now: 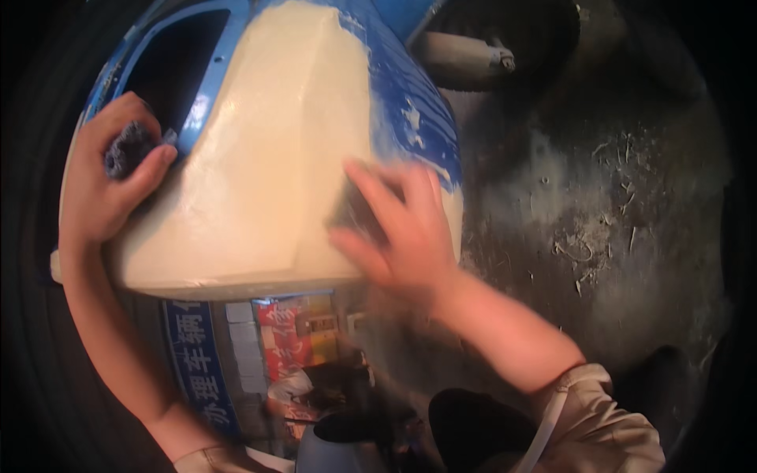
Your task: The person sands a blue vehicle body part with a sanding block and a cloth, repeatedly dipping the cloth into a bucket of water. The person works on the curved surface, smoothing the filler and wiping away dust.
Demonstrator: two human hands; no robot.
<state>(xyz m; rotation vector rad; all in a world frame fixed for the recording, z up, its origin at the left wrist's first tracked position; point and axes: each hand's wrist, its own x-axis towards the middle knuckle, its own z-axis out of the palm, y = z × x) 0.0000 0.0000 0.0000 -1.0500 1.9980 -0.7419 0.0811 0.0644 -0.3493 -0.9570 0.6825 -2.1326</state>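
Observation:
A vehicle body panel [260,158] coated in smooth cream filler fills the upper left. Blue paint [410,118] with cream smears shows along its right side. At the panel's left, beside a blue-framed opening [206,102], my left hand [110,173] is closed around a crumpled dark grey cloth [128,150]. My right hand [406,229] presses a dark flat pad [359,209] against the cream surface near its right edge. Motion smears this hand and the pad, so the pad's exact kind is unclear.
A dark wheel [544,47] with a pale cylinder [457,54] stands at the upper right. Peeled scraps [587,244] litter the dark floor. Below the panel appear a blue sign [201,363], red and yellow boards, and a pale rounded object [335,453].

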